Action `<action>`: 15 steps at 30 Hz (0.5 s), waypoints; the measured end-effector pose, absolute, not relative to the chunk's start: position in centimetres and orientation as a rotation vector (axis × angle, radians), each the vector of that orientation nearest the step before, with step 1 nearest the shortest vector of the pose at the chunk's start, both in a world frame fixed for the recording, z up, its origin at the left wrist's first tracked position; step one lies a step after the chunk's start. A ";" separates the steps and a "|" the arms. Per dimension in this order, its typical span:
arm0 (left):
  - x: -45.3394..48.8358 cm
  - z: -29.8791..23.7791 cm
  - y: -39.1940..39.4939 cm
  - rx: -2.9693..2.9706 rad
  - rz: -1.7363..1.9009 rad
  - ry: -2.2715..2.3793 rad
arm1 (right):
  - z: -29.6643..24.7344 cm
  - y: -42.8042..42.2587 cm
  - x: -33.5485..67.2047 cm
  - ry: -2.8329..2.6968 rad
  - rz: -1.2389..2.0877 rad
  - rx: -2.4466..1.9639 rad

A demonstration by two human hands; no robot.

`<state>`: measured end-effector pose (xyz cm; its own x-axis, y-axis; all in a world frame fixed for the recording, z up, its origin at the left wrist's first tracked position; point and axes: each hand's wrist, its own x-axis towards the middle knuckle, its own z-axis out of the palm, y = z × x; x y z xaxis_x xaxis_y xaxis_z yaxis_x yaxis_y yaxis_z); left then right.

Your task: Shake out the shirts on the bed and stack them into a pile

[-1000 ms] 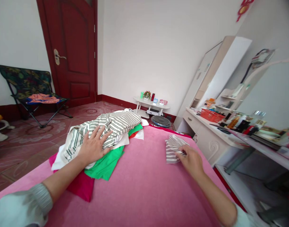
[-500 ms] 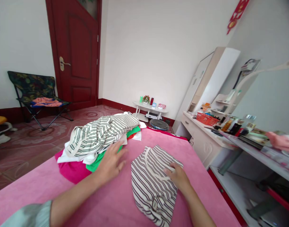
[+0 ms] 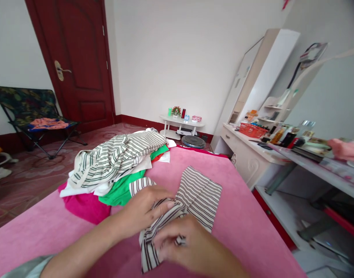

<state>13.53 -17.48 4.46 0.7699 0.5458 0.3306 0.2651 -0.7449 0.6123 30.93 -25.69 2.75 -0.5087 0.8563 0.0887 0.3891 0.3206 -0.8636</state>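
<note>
A small striped garment point(image 3: 194, 195) lies on the pink bed cover point(image 3: 240, 216) right in front of me. My left hand point(image 3: 145, 206) is closed on a bunched fold at its near left part. My right hand point(image 3: 188, 245), somewhat blurred, pinches the cloth just below that. To the left sits a heap of clothes: a larger striped shirt point(image 3: 116, 156) on top of white, green point(image 3: 122, 191) and magenta point(image 3: 84, 204) pieces.
A white dresser point(image 3: 246, 154) with a red basket point(image 3: 252, 130) and bottles stands on the right. A low white table point(image 3: 181, 125) is at the far wall. A folding chair point(image 3: 29, 112) is by the red door point(image 3: 75, 61).
Both hands came together on the small striped garment and gathered its near part; before, the left hand lay flat by the clothes heap. The view shifted a little.
</note>
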 end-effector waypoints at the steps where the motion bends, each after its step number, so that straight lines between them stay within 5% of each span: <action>1: 13.2 3.8 -17.3 2.412 0.596 0.635 | 2.0 -24.9 32.2 -1.956 0.902 -1.248; 6: 11.7 0.3 -17.8 2.444 0.422 0.836 | -2.7 -20.8 38.9 -1.752 0.250 -1.733; 12: 10.4 0.6 -19.0 2.375 0.270 0.818 | -3.7 -20.8 40.0 -1.800 0.175 -1.944; 15: 8.6 2.2 -17.9 2.056 0.299 0.711 | -3.1 -20.7 40.8 -1.558 0.451 -1.923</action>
<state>8.57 -17.89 2.18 0.8046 0.5907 -0.0604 0.3698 -0.4189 0.8293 40.79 -20.74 -3.15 0.2474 0.9621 0.1149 0.7519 -0.1158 -0.6491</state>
